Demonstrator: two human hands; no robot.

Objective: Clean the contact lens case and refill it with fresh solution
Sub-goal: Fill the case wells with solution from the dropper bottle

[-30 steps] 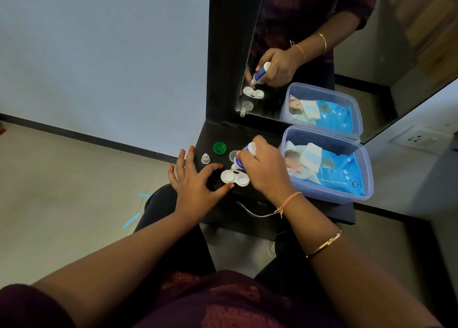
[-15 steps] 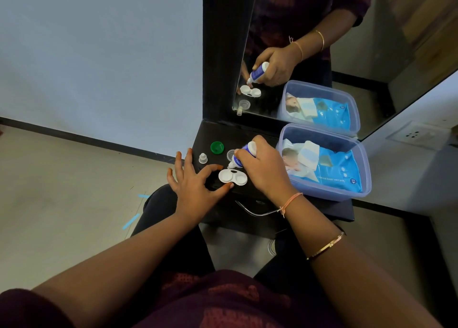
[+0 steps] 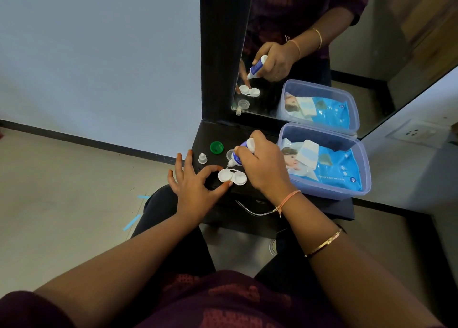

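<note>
The open case (image 3: 232, 177) lies on the shelf (image 3: 216, 133), its left well pinched between the left hand's (image 3: 195, 182) thumb and forefinger, other fingers spread. The right hand (image 3: 264, 170) clamps the bottle (image 3: 238, 156), nozzle down over the case. Whether the wells hold liquid is unclear. The tub (image 3: 329, 194) holds wipes (image 3: 330, 165).

The right hand (image 3: 262, 171) covers most of the solution bottle (image 3: 236, 159), the bottle partly hides a clear cap (image 3: 229, 153) behind it, and the bottle's label print is too small to read.
</note>
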